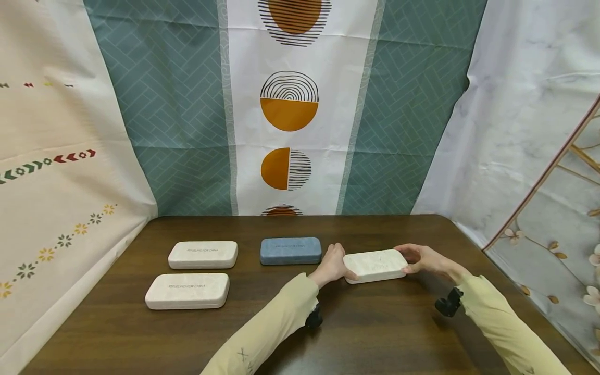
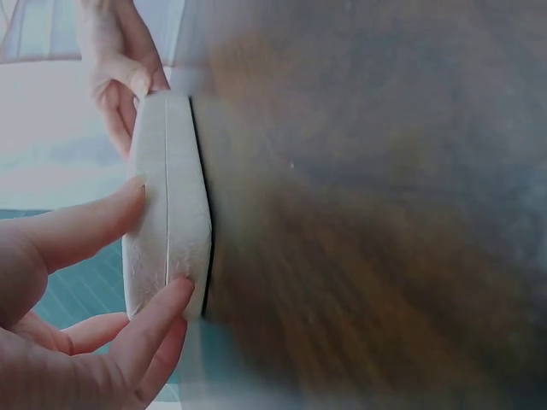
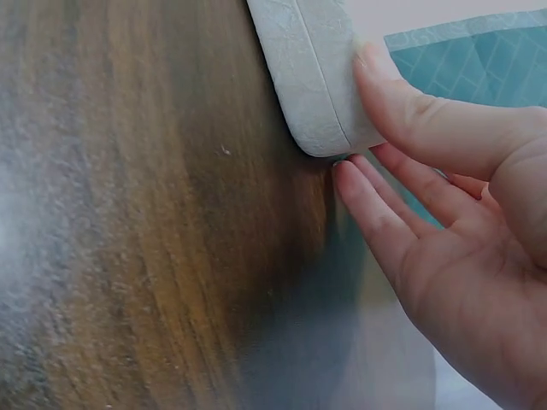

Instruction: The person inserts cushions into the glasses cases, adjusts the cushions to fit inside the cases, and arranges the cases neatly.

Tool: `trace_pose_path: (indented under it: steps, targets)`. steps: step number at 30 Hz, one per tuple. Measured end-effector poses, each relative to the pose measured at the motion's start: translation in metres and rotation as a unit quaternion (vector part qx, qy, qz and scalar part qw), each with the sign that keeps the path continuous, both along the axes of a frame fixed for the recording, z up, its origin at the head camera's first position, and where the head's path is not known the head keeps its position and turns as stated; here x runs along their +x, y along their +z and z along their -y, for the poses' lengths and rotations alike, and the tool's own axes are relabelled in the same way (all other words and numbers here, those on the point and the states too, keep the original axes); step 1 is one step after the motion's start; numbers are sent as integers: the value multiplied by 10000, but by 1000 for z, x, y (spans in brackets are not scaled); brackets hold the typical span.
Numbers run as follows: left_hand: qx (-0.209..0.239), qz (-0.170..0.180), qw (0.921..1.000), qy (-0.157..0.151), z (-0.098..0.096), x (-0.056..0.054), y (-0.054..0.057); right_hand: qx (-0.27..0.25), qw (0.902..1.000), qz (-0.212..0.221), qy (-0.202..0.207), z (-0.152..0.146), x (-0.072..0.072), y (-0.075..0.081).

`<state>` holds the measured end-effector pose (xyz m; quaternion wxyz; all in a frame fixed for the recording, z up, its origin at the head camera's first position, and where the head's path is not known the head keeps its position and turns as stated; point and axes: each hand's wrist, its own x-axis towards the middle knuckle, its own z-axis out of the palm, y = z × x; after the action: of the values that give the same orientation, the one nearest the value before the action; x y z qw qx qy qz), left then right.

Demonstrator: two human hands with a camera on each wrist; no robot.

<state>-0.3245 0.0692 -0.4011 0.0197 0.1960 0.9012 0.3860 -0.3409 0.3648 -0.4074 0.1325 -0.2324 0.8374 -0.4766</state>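
A white glasses case (image 1: 376, 266) lies at a slight slant on the right half of the table, its lid closed. My left hand (image 1: 331, 264) grips its left end; in the left wrist view the thumb presses the case's side and the fingertips (image 2: 181, 290) press its end. At the other end, my right hand (image 1: 424, 259) holds the case between thumb and fingers. Close up in the right wrist view, the thumb (image 3: 402, 98) touches the case near its rounded corner, with fingertips at its end. A blue glasses case (image 1: 290, 251) lies just left of my left hand.
Two more white glasses cases, a rear one (image 1: 203, 255) and a front one (image 1: 187, 291), lie on the left of the dark wooden table (image 1: 365, 333). A patterned curtain (image 1: 290, 130) hangs behind the table, and cloths hang along both sides.
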Motion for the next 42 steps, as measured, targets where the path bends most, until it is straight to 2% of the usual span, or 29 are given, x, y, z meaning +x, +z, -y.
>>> trace_pose_path:
  steps: [6,16,22,23,26,33,42]
  targets:
    - [-26,-149,9997,-173,6,5,-1,-129,9999,66,32,2,3,0]
    - [-133,129,9993,-333,19,11,1,39,9997,217,106,12,7,0]
    - [-159,107,9988,-457,31,13,1,76,9985,-37,536,21,7,1]
    - [-148,123,9987,-472,34,14,2,34,9974,-141,705,23,6,1]
    - [-97,156,9985,-517,42,16,3,-47,9964,-165,835,29,6,3]
    - [-222,160,9980,-571,63,20,5,31,9986,139,502,53,10,4]
    - [-244,-62,9982,-546,86,24,1,186,9973,-153,689,75,13,4]
